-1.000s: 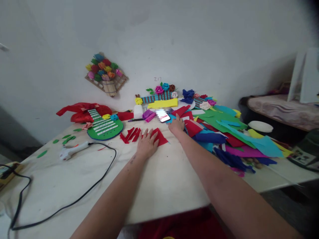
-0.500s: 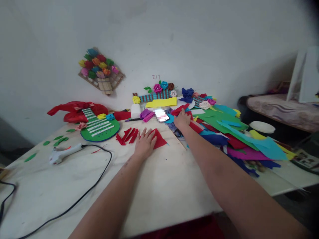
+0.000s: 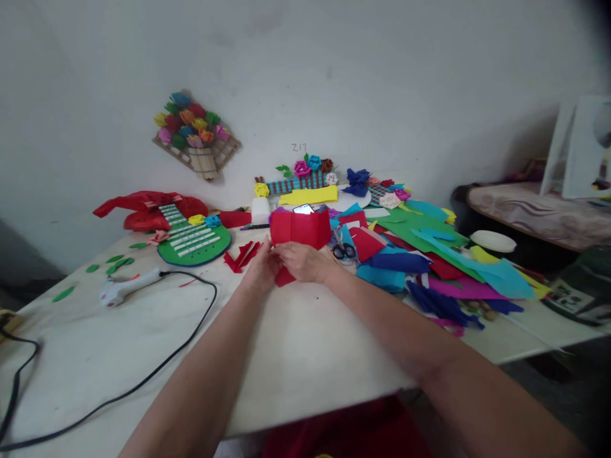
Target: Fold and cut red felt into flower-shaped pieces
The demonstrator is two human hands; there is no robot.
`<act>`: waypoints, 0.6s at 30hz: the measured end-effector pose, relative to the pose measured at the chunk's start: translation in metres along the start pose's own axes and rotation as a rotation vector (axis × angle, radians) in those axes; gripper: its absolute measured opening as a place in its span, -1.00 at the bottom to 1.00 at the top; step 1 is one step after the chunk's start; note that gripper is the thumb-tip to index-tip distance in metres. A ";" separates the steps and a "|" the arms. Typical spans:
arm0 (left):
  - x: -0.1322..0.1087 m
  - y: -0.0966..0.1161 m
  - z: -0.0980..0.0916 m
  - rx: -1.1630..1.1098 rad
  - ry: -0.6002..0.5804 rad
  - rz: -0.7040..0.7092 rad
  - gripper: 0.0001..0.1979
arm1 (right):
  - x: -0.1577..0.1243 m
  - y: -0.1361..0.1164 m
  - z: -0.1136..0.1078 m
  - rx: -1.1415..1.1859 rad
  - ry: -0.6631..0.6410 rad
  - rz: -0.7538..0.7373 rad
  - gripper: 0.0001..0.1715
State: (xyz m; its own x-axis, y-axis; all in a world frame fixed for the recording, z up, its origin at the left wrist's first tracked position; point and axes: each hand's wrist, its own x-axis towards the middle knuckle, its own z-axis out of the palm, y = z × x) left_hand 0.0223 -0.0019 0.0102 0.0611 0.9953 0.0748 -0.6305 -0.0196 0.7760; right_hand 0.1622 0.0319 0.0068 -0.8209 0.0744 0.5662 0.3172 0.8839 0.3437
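Both hands meet in front of the person. The left hand (image 3: 261, 270) and the right hand (image 3: 303, 262) each pinch the lower edge of a red sheet (image 3: 300, 229), fingers closed on it, not spread. The sheet stands up just beyond the fingertips and shows fold creases. A red scrap (image 3: 285, 278) lies on the table (image 3: 305, 356) under the hands.

Scissors (image 3: 342, 250) lie just right of the right hand, and a paper pile (image 3: 429, 254) spreads further right. Red strips (image 3: 241, 256) sit just left of the left hand, and a glue gun (image 3: 125, 289) with its cable (image 3: 157, 375) is well to the left. A phone (image 3: 304, 208) peeks over the sheet's top edge.

Risks, as a judgement: the sheet is thin and held only at the bottom, so it may flop or tear at a crease if the hands pull apart. The right wrist is close to the scissors and could knock them.

Versus half a second ago: the left hand was then flat and spread on a red triangle on the table, and the right hand reached far into the pile. Now both are drawn in with the sheet raised, and the scissors are uncovered.
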 end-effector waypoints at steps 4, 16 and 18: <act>0.003 -0.005 -0.005 -0.002 0.106 0.077 -0.86 | 0.003 -0.016 0.004 0.017 -0.055 -0.065 -0.65; -0.001 0.006 -0.006 -0.072 0.167 0.040 -0.89 | -0.024 0.038 -0.013 0.229 0.299 1.047 -0.52; -0.002 0.006 -0.005 -0.066 0.161 0.030 -0.89 | -0.023 0.045 -0.015 0.307 0.186 1.116 -0.47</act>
State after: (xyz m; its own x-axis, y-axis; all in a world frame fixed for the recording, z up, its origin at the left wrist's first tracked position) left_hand 0.0142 -0.0035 0.0117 -0.0798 0.9968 -0.0084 -0.6797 -0.0482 0.7319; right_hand 0.2024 0.0628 0.0198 -0.0697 0.8328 0.5492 0.6690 0.4474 -0.5935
